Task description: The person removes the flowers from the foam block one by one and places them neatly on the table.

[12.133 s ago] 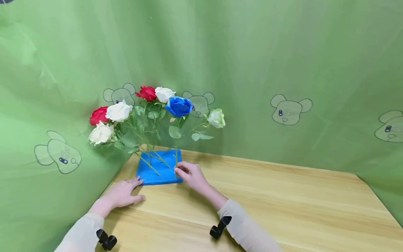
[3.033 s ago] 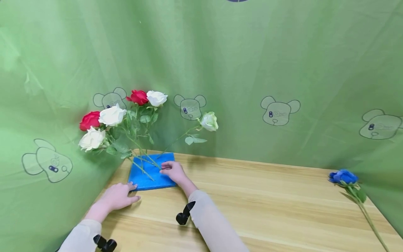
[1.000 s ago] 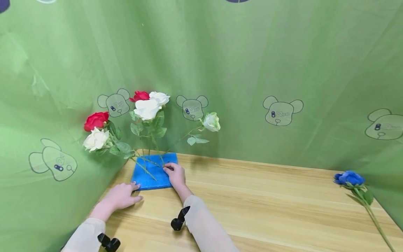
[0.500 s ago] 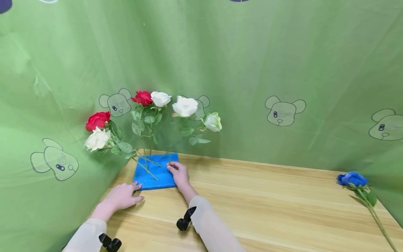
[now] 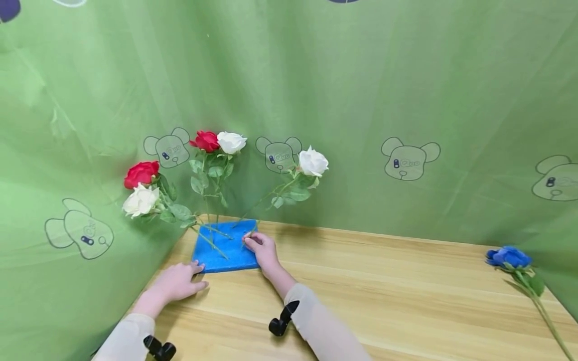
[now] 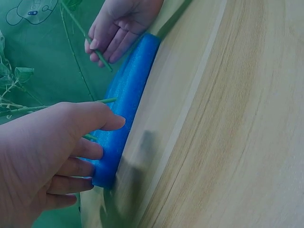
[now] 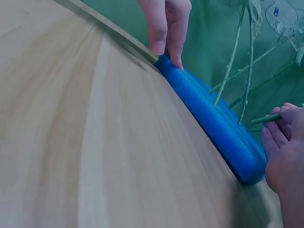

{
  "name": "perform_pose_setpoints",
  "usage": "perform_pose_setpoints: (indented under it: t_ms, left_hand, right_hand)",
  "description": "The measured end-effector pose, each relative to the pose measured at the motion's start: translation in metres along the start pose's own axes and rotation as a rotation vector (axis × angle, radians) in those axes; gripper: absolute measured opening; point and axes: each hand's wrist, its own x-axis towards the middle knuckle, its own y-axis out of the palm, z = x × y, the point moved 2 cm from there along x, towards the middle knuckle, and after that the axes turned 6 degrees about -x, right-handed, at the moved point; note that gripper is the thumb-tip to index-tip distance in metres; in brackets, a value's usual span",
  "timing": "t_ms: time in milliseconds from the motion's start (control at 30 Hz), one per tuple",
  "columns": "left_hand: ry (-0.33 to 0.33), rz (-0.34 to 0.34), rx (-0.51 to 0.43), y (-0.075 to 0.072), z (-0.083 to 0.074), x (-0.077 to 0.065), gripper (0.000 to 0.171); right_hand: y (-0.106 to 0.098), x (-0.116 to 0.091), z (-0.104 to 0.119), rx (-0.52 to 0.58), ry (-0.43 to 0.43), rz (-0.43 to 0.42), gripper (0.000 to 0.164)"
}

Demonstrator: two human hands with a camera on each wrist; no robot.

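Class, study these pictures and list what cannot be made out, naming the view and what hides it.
Head view: the lower stem end of the blue rose, cut off by the picture's edge.
Head view: the lettering on the backdrop, too small to read surely.
Head view: the palm of the left hand, hidden by that hand's back.
Left wrist view: the upper part of the stem in the right hand, beyond the top edge.

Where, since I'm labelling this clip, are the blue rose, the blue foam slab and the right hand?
Blue rose (image 5: 508,256): head view, on the petals.
Blue foam slab (image 5: 239,259): head view, bare front part of its top.
Right hand (image 5: 265,252): head view, back of the hand.
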Motion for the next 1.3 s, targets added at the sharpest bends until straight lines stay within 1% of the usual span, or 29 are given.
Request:
perform_pose_setpoints:
  t_ms: [100,200,333,500,700,1033,1133,1300]
  left_hand:
    - [0.0,0.001,-0.004,0.0,0.0,0.0,0.064]
    - [0.004,-0.001,-0.001,0.0,-0.001,0.001,0.064]
    - [0.002,-0.001,0.006,-0.002,-0.001,0.002,0.064]
    - [0.005,-0.001,0.005,-0.003,-0.001,0.002,0.064]
    - [0.003,0.005,0.013,-0.002,-0.001,0.002,0.065]
    - [0.005,0.006,0.013,-0.002,-0.004,0.003,0.065]
    - [0.009,0.005,0.011,-0.002,-0.005,0.002,0.065]
    - [0.003,0.011,0.01,-0.002,-0.006,0.0,0.065]
  right_hand:
    - [-0.002,-0.002,0.001,0.027,0.009,-0.001,0.022]
    - [-0.006,-0.005,0.008,0.042,0.018,-0.011,0.022]
    - [-0.015,-0.008,0.017,0.029,0.02,-0.029,0.022]
    - [-0.028,-0.015,0.023,0.018,0.021,-0.018,0.023]
    - [-0.048,-0.028,0.026,0.015,0.043,-0.016,0.024]
    - [-0.089,-0.05,0.02,0.096,0.089,-0.018,0.023]
    - [-0.101,-0.059,0.018,0.116,0.117,-0.022,0.023]
    - [-0.119,-0.075,0.018,0.108,0.156,0.007,0.026]
